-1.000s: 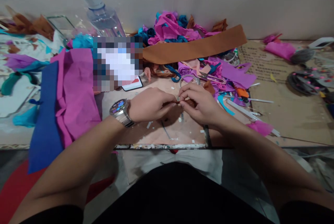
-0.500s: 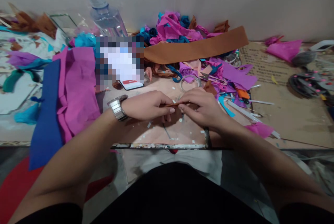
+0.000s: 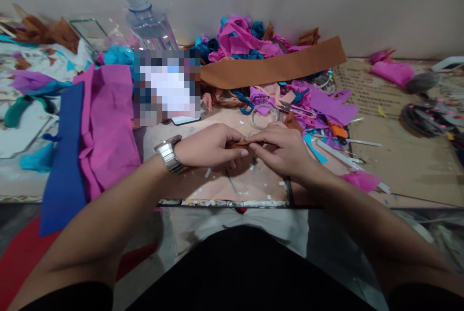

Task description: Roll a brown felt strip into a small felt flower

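Note:
Both hands meet over the middle of the table's near part, pinching a thin brown strip (image 3: 238, 145) that looks like rolled or twisted crepe paper. My left hand (image 3: 210, 146), with a metal watch (image 3: 168, 152) on its wrist, has thumb and fingers closed on the strip's left part. My right hand (image 3: 284, 146) grips the same strip at its right end, thumb below and index finger above. Most of the strip is hidden by the fingers. Just beyond the right hand lies a ring-shaped roll of tape (image 3: 264, 110) beside small scissors (image 3: 290, 108).
Pink paper (image 3: 112, 122) and a blue sheet (image 3: 63, 156) hang over the edge at left. A plastic bottle (image 3: 148, 23) and a blurred phone (image 3: 185, 120) stand behind. A long brown paper strip (image 3: 271, 66) lies over crumpled scraps (image 3: 235, 35). Cardboard (image 3: 380, 156) is at right.
My left hand has shifted slightly right, closer to my right hand, so less of the brown strip shows between them. My right hand stays nearly in place.

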A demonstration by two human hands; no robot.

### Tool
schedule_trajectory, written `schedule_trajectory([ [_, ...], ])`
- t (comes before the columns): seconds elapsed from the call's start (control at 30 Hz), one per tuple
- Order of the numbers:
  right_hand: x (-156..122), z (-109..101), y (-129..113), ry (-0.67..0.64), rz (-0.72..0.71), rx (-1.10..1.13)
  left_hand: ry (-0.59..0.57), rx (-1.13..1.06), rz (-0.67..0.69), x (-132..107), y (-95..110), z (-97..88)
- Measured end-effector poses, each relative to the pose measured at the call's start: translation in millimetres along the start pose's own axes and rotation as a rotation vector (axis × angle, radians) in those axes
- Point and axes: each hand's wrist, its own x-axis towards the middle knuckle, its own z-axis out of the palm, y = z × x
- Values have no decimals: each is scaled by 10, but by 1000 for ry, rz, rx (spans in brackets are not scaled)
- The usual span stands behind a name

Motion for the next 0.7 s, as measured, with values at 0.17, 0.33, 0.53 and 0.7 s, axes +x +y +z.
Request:
schedule_trajectory([
  [0.17,-1,-21,-25,0,43,-18,36,131,3,-10,44,-15],
  [0.33,-20,-35,-25,26,133,23,318,483,161,-30,48,-34],
  [0.53,-33,-42,-25,38,152,47,390,525,250,-20,41,0],
  [0.7,-23,-44,-50,69,135,99,458,456,254,-18,31,15],
])
